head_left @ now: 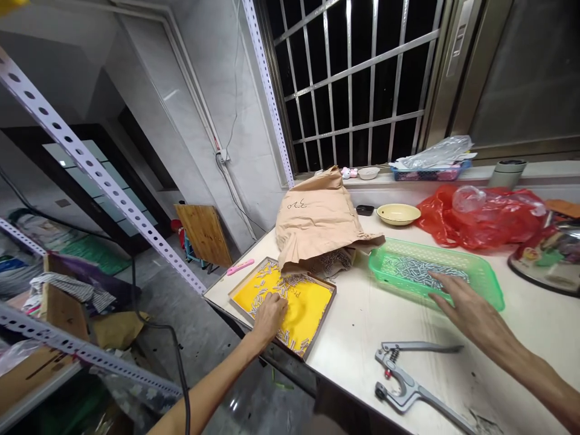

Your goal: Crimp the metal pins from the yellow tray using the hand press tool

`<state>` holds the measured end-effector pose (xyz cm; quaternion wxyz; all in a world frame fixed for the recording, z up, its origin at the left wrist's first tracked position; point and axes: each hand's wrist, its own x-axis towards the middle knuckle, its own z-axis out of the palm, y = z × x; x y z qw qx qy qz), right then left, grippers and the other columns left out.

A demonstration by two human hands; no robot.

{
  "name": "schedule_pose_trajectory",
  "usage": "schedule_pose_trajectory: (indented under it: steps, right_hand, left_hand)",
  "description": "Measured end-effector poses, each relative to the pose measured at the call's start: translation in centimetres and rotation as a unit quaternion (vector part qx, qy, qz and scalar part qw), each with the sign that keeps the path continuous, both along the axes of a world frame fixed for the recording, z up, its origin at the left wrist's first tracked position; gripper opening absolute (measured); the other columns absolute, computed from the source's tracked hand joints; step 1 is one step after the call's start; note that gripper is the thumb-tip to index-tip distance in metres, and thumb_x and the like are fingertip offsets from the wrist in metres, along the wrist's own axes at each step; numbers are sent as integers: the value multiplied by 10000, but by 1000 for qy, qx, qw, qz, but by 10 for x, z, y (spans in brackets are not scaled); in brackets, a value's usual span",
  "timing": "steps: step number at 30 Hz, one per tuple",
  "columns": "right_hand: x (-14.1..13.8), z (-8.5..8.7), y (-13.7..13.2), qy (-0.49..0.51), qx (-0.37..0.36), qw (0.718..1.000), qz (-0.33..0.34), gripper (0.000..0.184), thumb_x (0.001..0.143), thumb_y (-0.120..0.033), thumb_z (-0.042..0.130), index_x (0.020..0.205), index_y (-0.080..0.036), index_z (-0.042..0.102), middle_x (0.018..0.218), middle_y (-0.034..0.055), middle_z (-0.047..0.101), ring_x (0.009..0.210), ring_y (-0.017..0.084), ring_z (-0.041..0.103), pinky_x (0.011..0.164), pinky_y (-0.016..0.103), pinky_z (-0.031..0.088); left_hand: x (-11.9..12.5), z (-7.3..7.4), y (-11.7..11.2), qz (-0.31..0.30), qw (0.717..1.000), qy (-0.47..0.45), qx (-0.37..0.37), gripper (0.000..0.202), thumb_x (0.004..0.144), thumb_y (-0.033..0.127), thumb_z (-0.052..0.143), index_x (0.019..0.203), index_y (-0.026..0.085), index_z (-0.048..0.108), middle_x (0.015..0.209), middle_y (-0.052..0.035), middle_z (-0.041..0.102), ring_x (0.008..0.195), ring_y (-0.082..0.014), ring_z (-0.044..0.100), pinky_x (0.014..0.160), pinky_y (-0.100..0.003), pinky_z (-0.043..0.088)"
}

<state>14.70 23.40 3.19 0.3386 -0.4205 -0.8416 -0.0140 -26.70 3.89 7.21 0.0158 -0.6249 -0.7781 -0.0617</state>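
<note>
My left hand (pixel 270 314) is closed, its fingers bent down among small metal pins (pixel 259 300) in a shallow box with a yellow bottom (pixel 312 311). Whether it grips any of them is hidden. Over the green plastic basket (pixel 487 284), my right hand (pixel 466 302) has thumb and fingers apart and holds nothing. Many similar silvery pins (pixel 419 270) lie in that basket. A brown paper sack (pixel 317 217) rests with its open mouth at the box's back edge, more pins showing inside. Hand pliers with a spring (pixel 403 383) lie at the front of the table.
Behind the basket are a yellow oval dish (pixel 399 214), a red plastic bag (pixel 480 220) and a shiny kettle (pixel 550 257). A pink cutter (pixel 240 266) lies at the table's left edge. Perforated shelf uprights (pixel 97 172) stand to the left.
</note>
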Motion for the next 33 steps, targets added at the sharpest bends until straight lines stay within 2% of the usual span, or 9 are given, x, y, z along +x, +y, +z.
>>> schedule_pose_trajectory:
  steps: [4, 9, 14, 19, 22, 25, 27, 30, 33]
  right_hand:
    - [-5, -3, -33, 14, -40, 999, 27, 472, 911, -509, 326, 1229, -209, 504, 1191, 109, 550, 1025, 257, 572, 786, 371, 493]
    - [-12, 8, -57, 31, -62, 996, 55, 399, 912, -485, 358, 1138, -231, 567, 1202, 92, 551, 1044, 256, 572, 853, 396, 476]
    - [-38, 26, -82, 73, -135, 980, 124, 331, 913, -436, 391, 1062, -238, 611, 1128, 86, 597, 1018, 242, 583, 858, 385, 475]
    - [-96, 41, -105, 131, -293, 925, 205, 324, 900, -420, 418, 974, -215, 657, 991, 81, 660, 918, 223, 621, 819, 357, 482]
    - [-144, 44, -116, 203, -417, 850, 249, 385, 871, -475, 441, 1001, -186, 660, 985, 90, 668, 815, 210, 647, 761, 343, 501]
    - [-189, 42, -127, 271, -509, 770, 274, 486, 819, -557, 481, 1022, -149, 651, 940, 97, 667, 750, 202, 647, 694, 329, 507]
    - [-210, 39, -134, 289, -542, 737, 283, 523, 781, -606, 504, 931, -133, 666, 838, 80, 662, 705, 192, 632, 642, 307, 497]
    - [-227, 35, -142, 298, -549, 725, 291, 528, 730, -643, 545, 760, -128, 656, 649, 38, 615, 585, 157, 570, 555, 272, 457]
    - [-230, 32, -146, 300, -525, 747, 277, 491, 716, -624, 576, 727, -138, 641, 604, 25, 594, 546, 147, 531, 519, 263, 428]
  left_hand:
    - [-2, -6, 12, 12, 999, -45, -4, 176, 838, 169, 478, 756, 179, 633, 877, -78, 575, 936, -213, 489, 807, -314, 377]
    - [-5, -9, 20, 45, 988, -144, 38, 174, 810, 154, 493, 675, 170, 603, 853, -85, 577, 967, -221, 504, 829, -318, 374]
    - [-9, -4, 23, 97, 943, -306, 91, 160, 809, 269, 515, 722, 168, 602, 795, -49, 585, 825, -181, 560, 728, -279, 421]
    - [1, 5, 17, 115, 852, -505, 77, 387, 745, 538, 573, 748, 150, 582, 664, -15, 575, 502, -94, 511, 512, -235, 436]
    - [19, 12, 7, 103, 799, -588, 68, 462, 654, 587, 655, 785, 148, 590, 700, -17, 582, 519, -76, 519, 516, -221, 449]
    - [39, 17, -4, 95, 692, -712, 72, 456, 590, 530, 741, 800, 150, 603, 704, 6, 567, 529, -60, 506, 513, -199, 432]
    - [52, 19, -10, 85, 634, -763, 89, 424, 574, 473, 777, 785, 143, 616, 675, 19, 554, 520, -51, 489, 499, -182, 405]
    - [64, 17, -15, 69, 642, -752, 130, 383, 611, 448, 764, 762, 121, 634, 641, 16, 554, 518, -51, 475, 491, -175, 385]
    - [68, 11, -17, 71, 663, -725, 171, 377, 644, 452, 737, 774, 109, 646, 637, 5, 572, 524, -62, 479, 515, -191, 405]
